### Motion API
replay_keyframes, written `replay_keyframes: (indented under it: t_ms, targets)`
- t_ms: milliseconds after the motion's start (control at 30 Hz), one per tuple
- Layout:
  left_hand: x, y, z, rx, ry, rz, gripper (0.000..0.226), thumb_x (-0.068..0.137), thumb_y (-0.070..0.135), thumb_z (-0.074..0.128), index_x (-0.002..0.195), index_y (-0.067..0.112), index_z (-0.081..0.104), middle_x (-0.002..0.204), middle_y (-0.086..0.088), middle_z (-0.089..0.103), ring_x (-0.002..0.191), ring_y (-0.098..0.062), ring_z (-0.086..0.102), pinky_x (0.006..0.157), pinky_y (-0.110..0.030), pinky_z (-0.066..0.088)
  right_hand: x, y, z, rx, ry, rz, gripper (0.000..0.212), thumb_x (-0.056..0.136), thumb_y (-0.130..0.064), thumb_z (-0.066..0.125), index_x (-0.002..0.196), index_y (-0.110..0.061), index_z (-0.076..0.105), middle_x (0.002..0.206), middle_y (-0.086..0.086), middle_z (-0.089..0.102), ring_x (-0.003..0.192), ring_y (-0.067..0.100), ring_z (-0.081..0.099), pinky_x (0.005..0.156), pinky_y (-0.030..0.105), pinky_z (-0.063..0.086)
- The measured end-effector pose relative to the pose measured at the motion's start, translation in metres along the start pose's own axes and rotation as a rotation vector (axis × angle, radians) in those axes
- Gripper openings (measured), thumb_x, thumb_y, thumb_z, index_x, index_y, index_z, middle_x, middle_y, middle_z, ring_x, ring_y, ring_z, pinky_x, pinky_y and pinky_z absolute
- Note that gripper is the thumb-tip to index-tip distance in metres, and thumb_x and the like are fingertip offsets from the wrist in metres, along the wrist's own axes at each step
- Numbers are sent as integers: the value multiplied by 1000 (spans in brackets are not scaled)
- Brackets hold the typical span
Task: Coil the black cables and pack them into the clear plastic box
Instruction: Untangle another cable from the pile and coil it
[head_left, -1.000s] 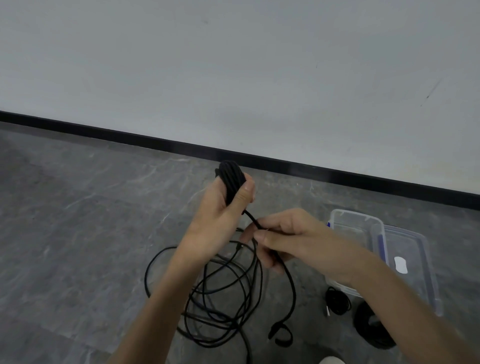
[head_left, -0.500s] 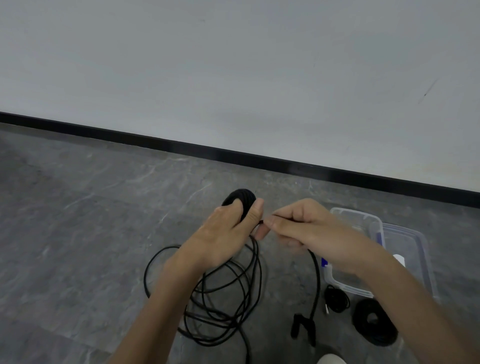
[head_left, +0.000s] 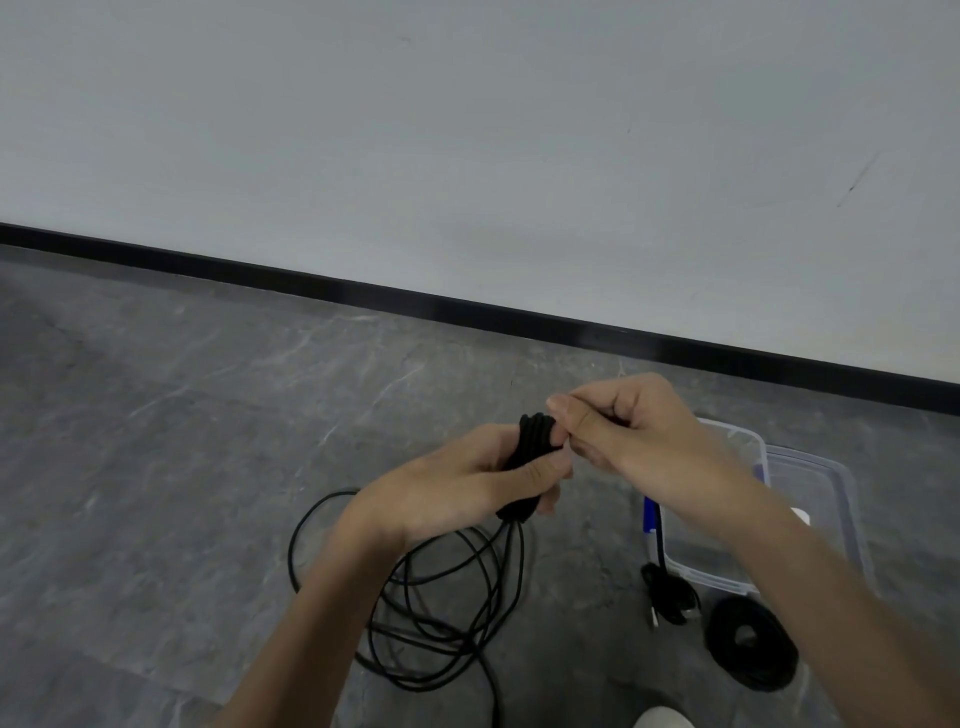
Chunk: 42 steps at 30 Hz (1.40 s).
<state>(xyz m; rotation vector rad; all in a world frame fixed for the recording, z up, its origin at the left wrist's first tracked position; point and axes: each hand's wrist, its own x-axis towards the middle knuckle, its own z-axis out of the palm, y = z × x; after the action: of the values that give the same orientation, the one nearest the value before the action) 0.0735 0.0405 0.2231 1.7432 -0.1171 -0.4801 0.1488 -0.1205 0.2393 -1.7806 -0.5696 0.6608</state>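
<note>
Gripping the bundle (head_left: 531, 441) tight in the left hand (head_left: 467, 483), slack loops (head_left: 441, 613) hanging below that grip onto the floor (head_left: 208, 467). Pinching the tail (head_left: 658, 543) with the right hand (head_left: 628, 431) just right of the bundle's top, the rest dropping under the wrist. Box (head_left: 756, 441) sitting open just past that wrist.

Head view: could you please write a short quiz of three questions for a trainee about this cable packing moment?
1. True or false: the wound coil lies on the floor, outside the clear plastic box.
2. Which hand grips the black cable bundle? A left, B right, C neither.
3. Fill in: the right hand pinches the cable at the bundle's ___ end.
Key: 1 true; 2 A, the left hand; 3 top.
</note>
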Motion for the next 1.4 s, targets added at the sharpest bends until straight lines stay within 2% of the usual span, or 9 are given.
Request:
replay_keyframes:
  t_ms: [300,400,500,667,767,933,1033,1133,1400]
  targets:
    - [-1,8,4,-247,-104,27,26,98,27,41,89,10,57,66,9,58,76,-18,57,81,-30,45,4,4,-10,104,186,-111,33,57,-40,76,71,-11,72,66,4,72,60,14,65,64,26,54]
    - [-1,9,3,-263,-116,59,22,97,21,40,93,5,54,67,8,58,77,-17,59,80,-29,45,5,6,-9,100,187,-136,31,59,-42,74,73,-14,73,69,5,73,67,17,69,69,30,56]
    - [-2,8,4,-290,-123,104,15,97,15,43,98,4,53,68,8,54,77,-17,59,79,-27,45,6,8,-8,98,188,-153,23,64,-39,71,73,-17,73,69,1,73,66,11,69,67,22,56]
    - [-3,7,3,-317,-129,160,5,87,20,57,92,18,56,72,8,59,76,-21,53,76,-30,43,7,10,-8,108,153,-126,20,72,-37,64,76,-19,72,72,-4,74,70,6,69,69,15,51]
    - [-2,6,4,-413,-127,239,21,91,31,62,92,14,50,71,11,53,75,-16,53,78,-33,42,7,10,-9,100,117,-109,18,79,-32,59,79,-19,72,66,-9,71,62,-3,63,61,9,45]
    - [-1,8,2,-707,-30,325,29,89,34,64,90,13,44,65,11,47,71,-11,52,75,-22,46,11,22,-4,51,32,-62,38,93,-5,56,72,-32,75,63,6,66,58,15,54,53,20,44]
    - [-1,7,-3,-864,43,375,19,87,25,68,95,13,56,68,7,49,77,-14,55,80,-27,47,11,23,2,-53,-83,-24,42,95,-12,56,67,-39,72,57,-4,60,54,9,53,54,19,44]
    - [-2,7,-9,-874,109,402,21,86,25,68,100,14,57,72,6,51,82,-13,57,80,-28,47,10,22,7,-88,-156,12,26,96,-19,54,77,-26,70,55,-6,56,52,7,54,55,19,45]
    - [-6,5,-9,-842,-16,296,10,91,18,61,99,13,61,72,3,49,81,-16,54,82,-25,46,13,24,1,-42,231,-4,25,97,-16,51,78,-10,65,48,-4,51,41,5,45,46,13,39]
